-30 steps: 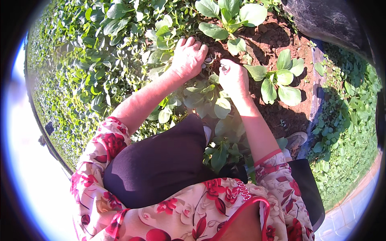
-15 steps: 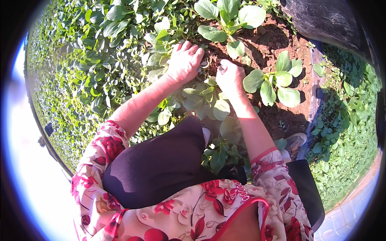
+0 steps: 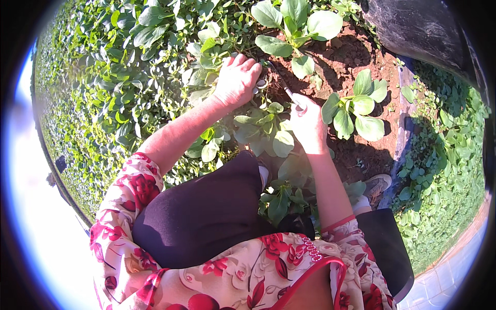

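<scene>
My left hand is closed, its fingers curled into the low green plants at the edge of the bare soil. Small leaves poke out beside its thumb; what lies under the fingers is hidden. To its right, my right hand grips a hand tool with a thin metal shaft. The shaft points away and to the left, toward the soil just beside my left hand. Its far end is dark and hard to make out. A broad-leaved plant grows between my forearms.
Broad-leaved plants and a smaller leafy one stand in the reddish soil. At the upper right is a large dark object. A pale strip borders the bed. My shoe rests near it.
My right hand has drawn back toward me and to the right, so the tool's shaft now shows. My left hand has stayed nearly in place.
</scene>
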Motion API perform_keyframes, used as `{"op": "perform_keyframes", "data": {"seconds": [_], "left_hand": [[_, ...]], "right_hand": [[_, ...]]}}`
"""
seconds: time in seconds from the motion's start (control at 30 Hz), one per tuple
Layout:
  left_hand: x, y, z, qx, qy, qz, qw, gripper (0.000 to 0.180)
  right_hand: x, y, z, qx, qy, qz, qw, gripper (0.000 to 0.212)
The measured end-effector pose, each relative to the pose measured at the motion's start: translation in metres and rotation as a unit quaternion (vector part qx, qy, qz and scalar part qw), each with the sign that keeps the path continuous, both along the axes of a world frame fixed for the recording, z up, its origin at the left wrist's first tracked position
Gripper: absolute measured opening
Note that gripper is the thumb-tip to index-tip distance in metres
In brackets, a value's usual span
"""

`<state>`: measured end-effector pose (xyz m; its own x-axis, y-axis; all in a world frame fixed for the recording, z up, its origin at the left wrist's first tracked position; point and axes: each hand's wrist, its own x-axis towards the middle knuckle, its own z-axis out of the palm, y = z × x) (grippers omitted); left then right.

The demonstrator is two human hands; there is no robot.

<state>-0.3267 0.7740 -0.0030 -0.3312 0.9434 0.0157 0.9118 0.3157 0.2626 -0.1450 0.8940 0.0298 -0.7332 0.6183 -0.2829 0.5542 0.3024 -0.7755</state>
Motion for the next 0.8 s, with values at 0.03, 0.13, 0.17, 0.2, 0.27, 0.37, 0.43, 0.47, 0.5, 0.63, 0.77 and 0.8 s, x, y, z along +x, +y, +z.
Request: {"op": "perform_keyframes", "data": {"seconds": [0.03,0.13,0.17,0.2,0.27,0.37,0.43,0.47,0.5,0.63,0.77,0.8], "left_hand": [[0.002,0.008,0.0,0.005,-0.01,-0.012,1.0,0.028],[0.007,0.015,0.004,-0.013,-0.019,-0.033,0.999,0.027],[0.006,0.016,0.0,0.007,-0.009,-0.031,0.999,0.034],[0.006,0.012,-0.003,-0.024,-0.033,-0.002,0.999,0.038],[-0.001,0.022,0.003,-0.074,-0.072,0.051,0.993,0.045],[-0.024,0.057,0.027,-0.297,-0.129,0.086,0.942,0.071],[-0.037,0.065,0.035,-0.366,-0.184,0.166,0.897,0.083],[-0.042,0.064,0.03,-0.377,-0.186,0.188,0.888,0.08],[-0.046,0.066,0.026,-0.386,-0.188,0.207,0.879,0.078],[-0.047,0.091,0.02,-0.4,-0.18,0.187,0.879,0.055],[-0.047,0.088,0.014,-0.406,-0.152,0.193,0.88,0.046],[-0.046,0.088,0.016,-0.407,-0.152,0.192,0.88,0.045]], "right_hand": [[-0.01,0.007,-0.015,0.005,-0.021,0.01,1.0,0.023],[-0.041,0.017,-0.03,0.038,-0.056,0.018,0.998,0.023],[-0.036,0.019,-0.049,0.071,-0.055,0.025,0.996,0.024],[-0.044,0.019,-0.032,0.008,-0.052,0.029,0.998,0.024],[-0.04,0.017,-0.021,0.016,-0.053,0.06,0.997,0.023],[-0.015,0.01,-0.011,0.059,0.054,0.014,0.997,0.023],[-0.011,0.01,0.02,0.031,0.055,0.009,0.998,0.022],[-0.007,0.008,0.012,0.051,0.053,0.018,0.997,0.022],[-0.003,0.006,-0.002,0.075,0.052,0.023,0.996,0.022],[-0.025,0.027,-0.032,0.131,-0.027,0.039,0.99,0.017],[-0.054,0.042,-0.071,0.26,-0.033,0.138,0.955,0.011],[-0.058,0.045,-0.077,0.29,-0.02,0.16,0.943,0.013]]}}
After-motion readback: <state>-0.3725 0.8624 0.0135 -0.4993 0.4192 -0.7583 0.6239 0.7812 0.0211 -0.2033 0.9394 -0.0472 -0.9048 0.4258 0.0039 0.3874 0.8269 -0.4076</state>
